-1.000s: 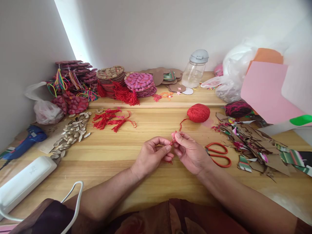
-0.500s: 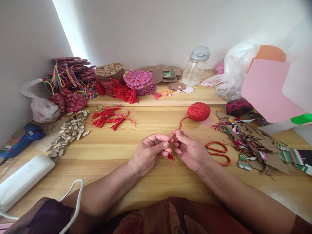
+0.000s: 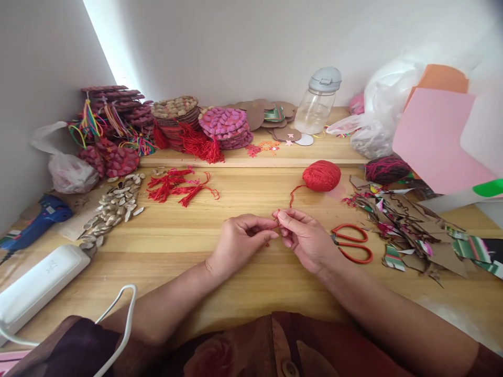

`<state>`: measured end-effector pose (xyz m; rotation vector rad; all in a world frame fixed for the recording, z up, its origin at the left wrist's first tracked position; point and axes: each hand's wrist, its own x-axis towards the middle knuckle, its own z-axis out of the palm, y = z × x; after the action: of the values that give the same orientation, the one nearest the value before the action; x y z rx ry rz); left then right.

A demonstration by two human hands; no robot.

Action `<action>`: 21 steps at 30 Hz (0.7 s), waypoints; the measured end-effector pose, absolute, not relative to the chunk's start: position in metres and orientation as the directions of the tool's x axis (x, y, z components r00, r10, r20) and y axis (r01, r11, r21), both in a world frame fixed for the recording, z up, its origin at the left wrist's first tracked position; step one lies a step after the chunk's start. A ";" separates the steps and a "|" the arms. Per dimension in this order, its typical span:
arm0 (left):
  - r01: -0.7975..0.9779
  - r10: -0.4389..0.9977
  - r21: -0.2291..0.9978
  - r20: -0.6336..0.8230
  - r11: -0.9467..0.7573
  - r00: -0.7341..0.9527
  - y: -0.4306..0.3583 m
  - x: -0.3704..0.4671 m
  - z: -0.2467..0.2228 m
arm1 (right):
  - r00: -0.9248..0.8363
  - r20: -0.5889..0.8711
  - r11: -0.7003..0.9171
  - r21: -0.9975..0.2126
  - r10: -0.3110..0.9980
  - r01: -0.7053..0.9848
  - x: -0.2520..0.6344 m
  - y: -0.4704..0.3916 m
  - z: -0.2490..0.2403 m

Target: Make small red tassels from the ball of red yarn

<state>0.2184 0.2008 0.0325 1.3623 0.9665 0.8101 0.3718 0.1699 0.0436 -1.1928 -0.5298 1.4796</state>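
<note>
Both hands meet above the middle of the table, fingertips nearly touching. My left hand is closed in a pinch on red yarn; a short red end shows below its thumb. My right hand pinches the same yarn between thumb and forefinger, its other fingers curled. From there a red strand runs up to the ball of red yarn. Beside my right wrist lie scissors with orange-red handles. Several red tassels lie on the table at the left. The exact loop or knot between the fingers is hidden.
A raised shelf behind holds stacked coasters, cardboard discs and a clear bottle. Cardboard scraps lie right. Left are shells, a blue glue gun and a white case with a cable.
My left hand has turned palm-down and its fingers have closed in toward the right fingertips. The red tassel end that hung below the hands is now mostly hidden. The view has shifted slightly.
</note>
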 end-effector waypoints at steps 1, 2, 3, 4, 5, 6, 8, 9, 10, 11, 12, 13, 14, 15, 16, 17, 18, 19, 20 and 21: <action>0.132 0.920 0.991 -0.019 -0.036 0.392 0.201 0.218 0.033 | 0.129 -0.376 -0.283 -0.845 0.917 -0.453 0.370 0.169 0.043; 0.194 0.922 0.971 0.053 -0.137 0.384 0.200 0.217 0.033 | 0.140 -0.366 -0.274 -0.856 0.920 -0.439 0.368 0.169 0.042; 0.248 0.915 0.942 0.119 -0.228 0.386 0.200 0.216 0.034 | 0.148 -0.355 -0.266 -0.866 0.923 -0.423 0.367 0.168 0.041; 0.289 0.903 0.909 0.172 -0.300 0.395 0.200 0.216 0.036 | 0.151 -0.345 -0.261 -0.876 0.926 -0.406 0.365 0.167 0.041; 0.314 0.890 0.883 0.208 -0.350 0.406 0.200 0.215 0.038 | 0.152 -0.336 -0.256 -0.884 0.930 -0.390 0.363 0.166 0.040; 0.323 0.880 0.866 0.233 -0.382 0.415 0.200 0.214 0.039 | 0.152 -0.328 -0.252 -0.891 0.932 -0.378 0.361 0.165 0.040; 0.309 0.868 0.858 0.264 -0.410 0.420 0.199 0.214 0.042 | 0.148 -0.317 -0.244 -0.895 0.937 -0.372 0.360 0.163 0.040; 0.297 0.866 0.861 0.269 -0.412 0.421 0.199 0.214 0.043 | 0.141 -0.318 -0.244 -0.890 0.938 -0.384 0.359 0.163 0.041; 0.285 0.868 0.870 0.266 -0.403 0.419 0.199 0.214 0.044 | 0.129 -0.323 -0.247 -0.880 0.938 -0.405 0.360 0.163 0.042; 0.268 0.876 0.886 0.249 -0.378 0.413 0.199 0.214 0.044 | 0.115 -0.331 -0.253 -0.866 0.937 -0.432 0.361 0.163 0.043; 0.239 0.889 0.913 0.217 -0.331 0.404 0.200 0.214 0.043 | 0.097 -0.341 -0.262 -0.848 0.935 -0.461 0.363 0.163 0.045; 0.193 0.903 0.945 0.172 -0.264 0.394 0.201 0.214 0.043 | 0.079 -0.351 -0.271 -0.829 0.933 -0.489 0.365 0.163 0.046; 0.132 0.915 0.975 0.117 -0.180 0.387 0.203 0.213 0.042 | 0.058 -0.359 -0.281 -0.812 0.932 -0.512 0.367 0.164 0.047; 0.059 0.921 0.994 0.058 -0.088 0.386 0.206 0.213 0.042 | 0.032 -0.363 -0.294 -0.799 0.931 -0.524 0.368 0.164 0.048; -0.019 0.920 1.000 0.001 0.007 0.392 0.208 0.212 0.041 | 0.002 -0.363 -0.307 -0.792 0.932 -0.528 0.370 0.164 0.049; -0.095 0.914 0.991 -0.052 0.098 0.403 0.211 0.212 0.041 | -0.025 -0.356 -0.316 -0.792 0.934 -0.523 0.371 0.164 0.049; -0.159 0.907 0.970 -0.102 0.181 0.409 0.213 0.211 0.042 | -0.048 -0.346 -0.321 -0.798 0.937 -0.510 0.371 0.163 0.048; -0.210 0.898 0.944 -0.151 0.255 0.414 0.215 0.211 0.042 | -0.063 -0.331 -0.318 -0.811 0.942 -0.490 0.371 0.163 0.048; -0.250 0.888 0.915 -0.194 0.317 0.416 0.216 0.211 0.043 | -0.069 -0.309 -0.305 -0.831 0.949 -0.466 0.372 0.162 0.047; -0.281 0.879 0.888 -0.228 0.364 0.419 0.216 0.211 0.044 | -0.069 -0.283 -0.284 -0.854 0.957 -0.436 0.372 0.162 0.046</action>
<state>0.2109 0.2165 0.0436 0.8884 0.8107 0.8620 0.3719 0.1621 0.0464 -1.0572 -0.7066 1.6033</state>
